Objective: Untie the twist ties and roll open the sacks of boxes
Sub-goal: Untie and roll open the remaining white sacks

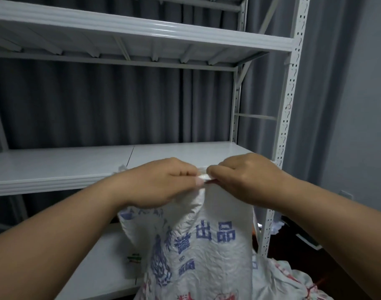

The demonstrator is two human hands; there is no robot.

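risk, tie: the white twist tie [203, 177] is small and mostly hidden between the fingertips; a turn the wrong way would likely tighten it rather than free it.
risk, neck: the sack [203, 241] hangs from its gathered neck, so a hard pull apart could tear the thin crinkled material or let the neck slip out of the grip.
risk, view: the knot sits under the knuckles, so how much of it is undone cannot be told.
left hand: left hand [163, 182], fingers curled, thumb and forefinger pinching the left end of the tie at the neck of the sack.
right hand: right hand [243, 176], fingers curled too, pinching the right end of the tie, its fingertips almost touching those of the left.
sack: near centre, upright, white with blue print, top bunched and held up in front of the middle shelf [61, 169].
second sack: another sack [293, 278] with red print lies low at the near right, just beside the first.
rack: grey metal shelving with a curtain [98, 105] behind it at the far side.
progress: judged early, the mouth not yet rolled open.
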